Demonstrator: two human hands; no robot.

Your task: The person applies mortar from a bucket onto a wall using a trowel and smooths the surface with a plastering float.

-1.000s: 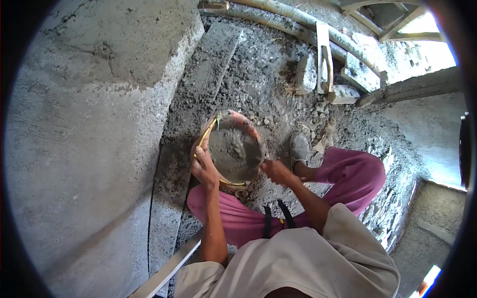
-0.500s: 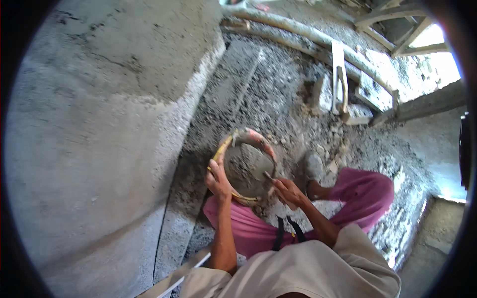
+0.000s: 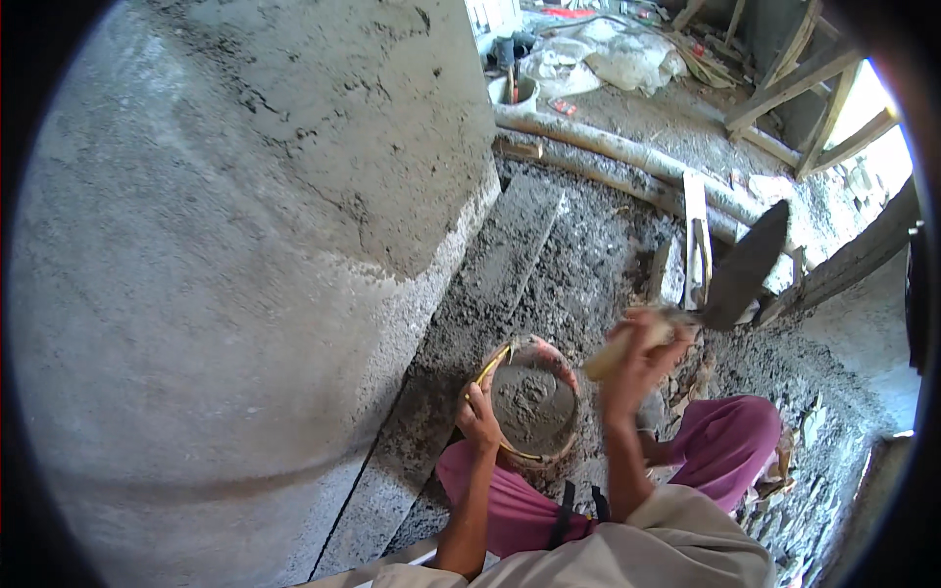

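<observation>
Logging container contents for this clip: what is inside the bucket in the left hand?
The bucket holds a lumpy grey mortar-like mix. This covers the bottom, so nothing beneath its surface shows.

Wall (image 3: 255, 294), left half: solid barrier. Bucket (image 3: 566, 370), lower centre: mouth open from above, left hand (image 3: 478, 416) at left rim. Trowel (image 3: 735, 284), right: obstruction; clearance to board (image 3: 695, 211) unclear.

I get only a blur of the bare right hand (image 3: 642, 355) on the thick, pale trowel handle (image 3: 606, 362); its forearm partly hides the rounded grey shoe (image 3: 651, 410), and the lower edge crops the beige cloth shirt (image 3: 676, 539).
</observation>
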